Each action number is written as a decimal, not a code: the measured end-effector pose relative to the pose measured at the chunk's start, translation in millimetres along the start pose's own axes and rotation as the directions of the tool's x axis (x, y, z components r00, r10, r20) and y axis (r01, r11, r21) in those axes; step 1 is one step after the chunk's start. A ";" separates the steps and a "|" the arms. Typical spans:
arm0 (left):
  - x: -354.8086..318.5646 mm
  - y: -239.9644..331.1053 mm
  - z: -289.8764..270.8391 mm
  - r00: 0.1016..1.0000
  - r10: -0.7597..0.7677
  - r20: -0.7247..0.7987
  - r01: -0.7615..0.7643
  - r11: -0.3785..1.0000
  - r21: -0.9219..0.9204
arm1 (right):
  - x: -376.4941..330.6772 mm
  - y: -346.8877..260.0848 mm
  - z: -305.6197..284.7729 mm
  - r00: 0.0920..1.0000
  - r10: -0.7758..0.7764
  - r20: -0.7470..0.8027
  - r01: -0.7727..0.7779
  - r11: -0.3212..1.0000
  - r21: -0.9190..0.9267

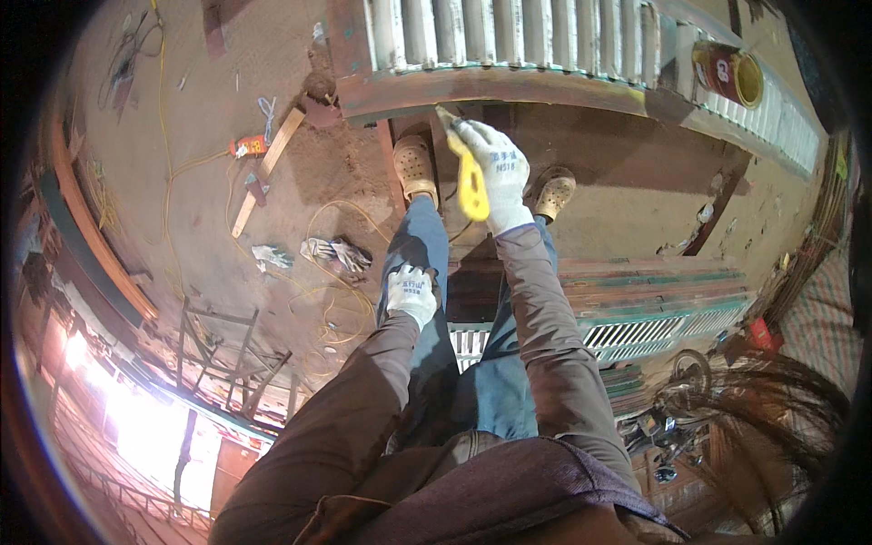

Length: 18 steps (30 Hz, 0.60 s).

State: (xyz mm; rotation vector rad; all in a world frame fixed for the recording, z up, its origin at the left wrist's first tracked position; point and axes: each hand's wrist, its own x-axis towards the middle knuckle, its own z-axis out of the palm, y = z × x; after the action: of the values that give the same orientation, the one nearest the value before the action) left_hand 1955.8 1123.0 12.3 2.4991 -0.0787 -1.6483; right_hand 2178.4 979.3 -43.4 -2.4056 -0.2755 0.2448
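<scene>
My right hand [500, 168], in a white work glove, grips a flat yellow-handled tool [472, 186]. Its narrow, pale tip reaches the near edge of a reddish-brown frame [509, 88] with white slats; whether it touches is unclear. The kind of tool cannot be made out because the hand covers its middle. My left hand [411, 292], gloved alike, lies on my left knee with no tool visible in it.
A brown-smeared can [729, 73] stands on the slatted frame at the right. More slatted panels [654, 331] are stacked near my right leg. On the floor at left lie a wooden strip [268, 173], an orange object [247, 145], gloves [341, 254] and yellow cord [166, 163].
</scene>
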 end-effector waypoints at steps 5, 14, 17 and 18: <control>3.6 7.7 -10.8 0.997 -0.030 -0.066 0.019 0.987 -0.157 | -3.8 95.8 -62.3 0.974 -0.205 -0.099 0.168 0.940 -0.299; 11.4 23.1 -10.2 0.996 -0.031 -0.088 0.024 0.996 -0.081 | 22.5 209.3 -130.5 0.938 -0.329 -0.104 0.229 0.819 -0.526; 10.9 28.8 -12.5 0.996 -0.042 -0.074 0.037 0.997 -0.072 | 16.0 221.8 -143.1 0.930 -0.275 -0.243 0.111 0.842 -0.527; 11.0 30.6 -13.7 0.997 -0.043 -0.064 0.038 0.997 -0.068 | 9.3 230.4 -148.5 0.934 -0.225 -0.279 0.048 0.850 -0.524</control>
State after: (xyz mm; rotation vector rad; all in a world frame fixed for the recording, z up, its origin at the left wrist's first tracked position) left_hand 1973.8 1092.7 12.2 2.5172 0.0341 -1.5557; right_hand 2254.6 719.4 -86.9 -2.8770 -0.3957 -0.3497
